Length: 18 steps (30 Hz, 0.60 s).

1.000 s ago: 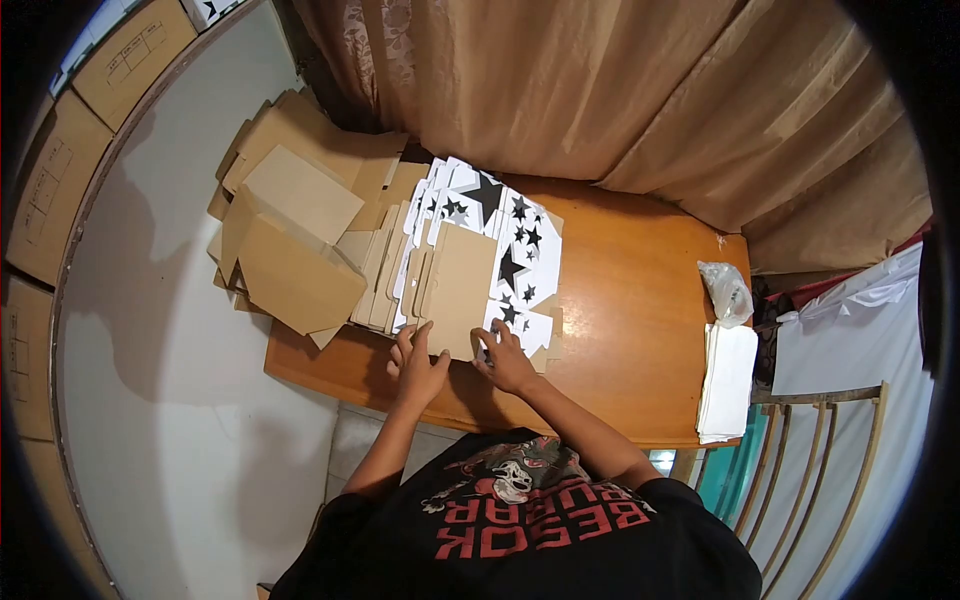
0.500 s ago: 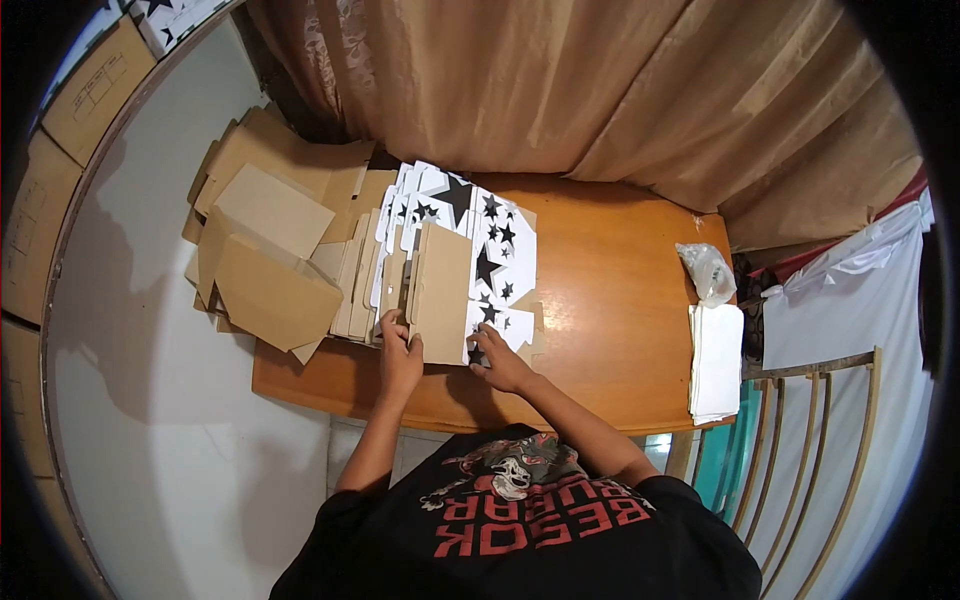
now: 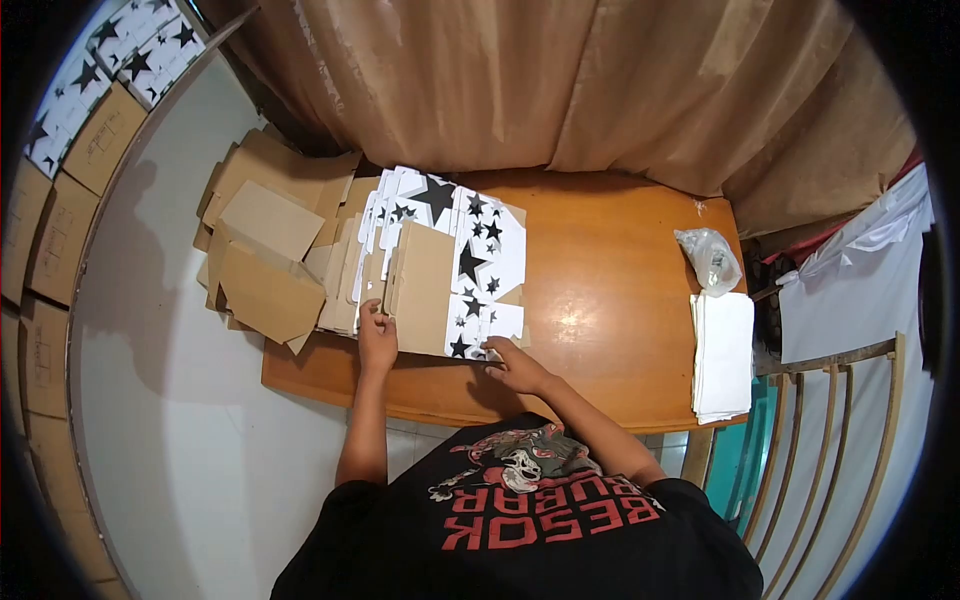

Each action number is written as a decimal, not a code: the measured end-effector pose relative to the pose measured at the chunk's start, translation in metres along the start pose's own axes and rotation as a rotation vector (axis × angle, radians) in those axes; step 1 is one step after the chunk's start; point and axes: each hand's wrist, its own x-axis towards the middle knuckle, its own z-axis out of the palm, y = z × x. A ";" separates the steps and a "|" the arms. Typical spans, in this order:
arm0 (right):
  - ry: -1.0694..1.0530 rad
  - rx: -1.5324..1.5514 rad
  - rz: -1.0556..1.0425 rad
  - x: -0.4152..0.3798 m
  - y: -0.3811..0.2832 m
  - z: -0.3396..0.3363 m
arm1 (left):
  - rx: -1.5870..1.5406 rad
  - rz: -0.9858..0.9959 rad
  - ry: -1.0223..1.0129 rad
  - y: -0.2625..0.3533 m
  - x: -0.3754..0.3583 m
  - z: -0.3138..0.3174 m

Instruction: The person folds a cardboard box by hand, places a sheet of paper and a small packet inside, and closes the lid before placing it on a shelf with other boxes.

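Observation:
A flat cardboard box (image 3: 425,285), partly folded, lies on top of a stack near the table's front. Its plain brown panel is folded over a white face (image 3: 507,255) printed with black stars. My left hand (image 3: 377,340) is at the front left, its fingers curled against the edges of the brown flaps. At the front right corner of the star-printed board, my right hand (image 3: 517,368) has its thumb and fingers closed on the edge. Its fingertips are partly hidden beneath the board.
Loose brown cardboard sheets (image 3: 265,240) are heaped on the left. A wooden table (image 3: 610,290) carries a clear plastic bag (image 3: 708,262) and a stack of white sheets (image 3: 722,355) at its right end. Stacked boxes (image 3: 62,235) line the far left; a curtain (image 3: 450,80) hangs behind.
The view has shifted slightly. My left thumb has come off the brown panel toward the flap edge. My right hand has slid outward to the board's front right corner.

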 end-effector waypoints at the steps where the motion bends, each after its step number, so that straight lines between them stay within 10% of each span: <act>1: -0.051 0.065 0.055 -0.004 0.001 -0.007 | -0.003 -0.015 -0.042 -0.001 -0.001 0.002; 18: -0.090 0.243 0.004 -0.002 -0.022 -0.050 | -0.043 -0.051 -0.047 0.096 -0.105 0.057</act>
